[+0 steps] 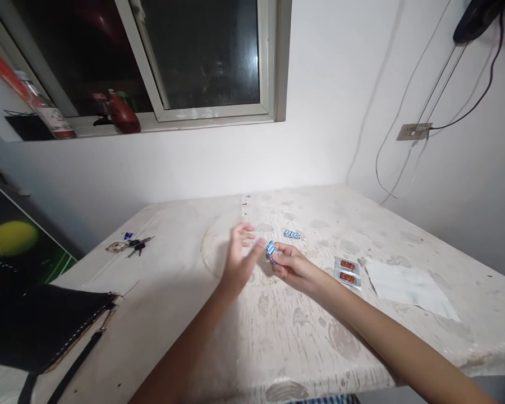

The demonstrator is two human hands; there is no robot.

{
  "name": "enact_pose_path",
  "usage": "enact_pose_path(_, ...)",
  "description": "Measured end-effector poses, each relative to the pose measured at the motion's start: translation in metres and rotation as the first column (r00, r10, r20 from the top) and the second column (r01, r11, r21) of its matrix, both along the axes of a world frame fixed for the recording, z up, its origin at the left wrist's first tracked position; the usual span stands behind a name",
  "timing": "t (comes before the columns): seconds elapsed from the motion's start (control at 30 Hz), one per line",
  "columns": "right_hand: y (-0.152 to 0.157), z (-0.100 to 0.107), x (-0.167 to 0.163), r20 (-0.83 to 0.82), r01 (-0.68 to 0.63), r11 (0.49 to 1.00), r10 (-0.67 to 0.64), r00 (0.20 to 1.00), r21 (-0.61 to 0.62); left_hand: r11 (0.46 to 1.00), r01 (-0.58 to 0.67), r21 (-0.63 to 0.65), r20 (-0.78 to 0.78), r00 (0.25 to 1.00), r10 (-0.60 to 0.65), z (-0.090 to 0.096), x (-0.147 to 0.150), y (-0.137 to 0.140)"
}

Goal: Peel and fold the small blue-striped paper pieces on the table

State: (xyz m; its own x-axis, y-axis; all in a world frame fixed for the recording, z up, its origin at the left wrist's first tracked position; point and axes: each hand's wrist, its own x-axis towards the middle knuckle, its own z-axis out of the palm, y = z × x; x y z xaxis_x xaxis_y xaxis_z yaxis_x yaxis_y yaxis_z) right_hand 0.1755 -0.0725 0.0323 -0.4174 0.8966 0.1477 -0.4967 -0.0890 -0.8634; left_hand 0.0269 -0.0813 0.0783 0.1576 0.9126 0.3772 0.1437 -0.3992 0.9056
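My right hand (289, 262) pinches a small blue-and-white packet (271, 250), perhaps a blister strip, between thumb and fingers above the middle of the table. Just left of it, my left hand (240, 255) is raised with its fingers apart and nothing in them; it is slightly blurred. A similar blue-and-white strip (292, 234) lies flat on the table beyond my right hand. To the right of my right forearm rests a silver blister pack (347, 272) with two reddish-brown pieces showing.
A white sheet (410, 287) lies right of the blister pack. At the left are keys (138, 245) and a black bag (46, 325) with a strap. Bottles, including a red one (124, 112), stand on the window sill. Cables hang by a wall socket (414, 132).
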Motion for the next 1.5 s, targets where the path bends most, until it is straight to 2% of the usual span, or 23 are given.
enact_pose_path(0.07, -0.003, -0.001, -0.003, -0.023, -0.104, 0.994, 0.103, 0.994, -0.025, 0.982, 0.174, -0.078, -0.015, 0.984, -0.176, -0.012, 0.013, 0.001)
enact_pose_path(0.1, -0.004, -0.002, -0.004, -0.027, -0.152, 0.988, 0.151, 0.988, -0.036, 0.95, 0.282, -0.136, -0.016, 0.958, -0.287, -0.017, 0.018, 0.001)
enact_pose_path(0.23, -0.006, -0.003, -0.004, -0.088, -0.3, 0.952, 0.294, 0.952, -0.063, 0.942, 0.313, -0.12, 0.014, 0.949, -0.314, -0.025, 0.019, 0.001)
enact_pose_path(0.4, -0.012, -0.002, -0.005, -0.158, -0.356, 0.929, 0.339, 0.928, -0.101, 0.95, 0.307, -0.05, -0.073, 0.948, -0.31, -0.024, 0.008, 0.001)
enact_pose_path(0.57, -0.016, -0.001, -0.006, -0.196, -0.345, 0.927, 0.314, 0.929, -0.149, 0.973, 0.232, 0.006, -0.119, 0.966, -0.229, -0.026, 0.006, -0.002)
enact_pose_path(0.7, -0.017, 0.002, -0.007, -0.235, -0.308, 0.934, 0.263, 0.936, -0.183, 0.975, 0.221, 0.015, -0.14, 0.966, -0.217, -0.028, 0.007, -0.004)
enact_pose_path(0.77, -0.016, 0.004, -0.007, -0.208, -0.237, 0.961, 0.204, 0.957, -0.146, 0.982, 0.177, 0.064, -0.136, 0.976, -0.167, -0.029, 0.009, -0.004)
enact_pose_path(0.87, -0.016, 0.006, -0.006, -0.12, -0.053, 0.995, 0.043, 0.992, -0.083, 0.979, 0.106, 0.174, -0.132, 0.988, -0.083, -0.032, 0.011, -0.005)
enact_pose_path(0.93, -0.015, 0.007, -0.006, -0.068, 0.047, 0.996, -0.052, 0.996, -0.074, 0.973, 0.128, 0.194, -0.193, 0.977, -0.09, -0.035, 0.011, -0.005)
enact_pose_path(1.0, -0.015, 0.007, -0.006, -0.044, 0.094, 0.992, -0.097, 0.994, -0.082, 0.972, 0.164, 0.167, -0.258, 0.959, -0.118, -0.038, 0.012, -0.005)
enact_pose_path(1.1, -0.016, 0.006, -0.008, -0.042, 0.104, 0.989, -0.109, 0.993, -0.101, 0.976, 0.172, 0.133, -0.292, 0.948, -0.128, -0.042, 0.012, -0.005)
enact_pose_path(1.33, -0.013, 0.001, -0.01, -0.03, 0.105, 0.987, -0.11, 0.994, -0.123, 0.993, 0.084, 0.087, -0.317, 0.947, -0.052, -0.045, 0.016, -0.004)
enact_pose_path(1.43, -0.01, -0.001, -0.01, -0.076, 0.069, 0.985, -0.082, 0.994, -0.155, 0.995, 0.097, 0.018, -0.259, 0.962, -0.089, -0.045, 0.018, -0.004)
enact_pose_path(1.5, -0.009, -0.001, -0.009, -0.16, -0.011, 0.981, -0.021, 0.987, -0.194, 0.993, 0.113, -0.034, -0.154, 0.981, -0.117, -0.044, 0.018, -0.003)
